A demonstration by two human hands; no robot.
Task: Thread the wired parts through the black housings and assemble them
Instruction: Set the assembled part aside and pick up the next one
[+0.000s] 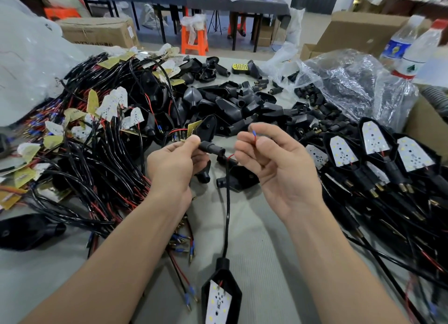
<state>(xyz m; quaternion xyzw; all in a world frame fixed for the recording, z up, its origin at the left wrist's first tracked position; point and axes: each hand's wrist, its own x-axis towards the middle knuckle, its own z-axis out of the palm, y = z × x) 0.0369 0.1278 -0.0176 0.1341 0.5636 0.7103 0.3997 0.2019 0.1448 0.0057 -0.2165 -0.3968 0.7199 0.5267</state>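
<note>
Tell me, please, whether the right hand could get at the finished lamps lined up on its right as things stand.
Probably yes: the finished lamps lie in the open just beside the right hand, with nothing between. But it pinches the red wire, so it must let go first.

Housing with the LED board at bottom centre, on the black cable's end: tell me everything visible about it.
The housing is a black, plastic-looking, shield-shaped shell, open face up, narrowing to a neck at its top. A white LED board with pale LEDs and dark holes sits inside, a red wire entering its top edge. It seems to lie on the grey table. A black cable runs from its neck toward the left hand and right hand; neither touches the housing.
</note>
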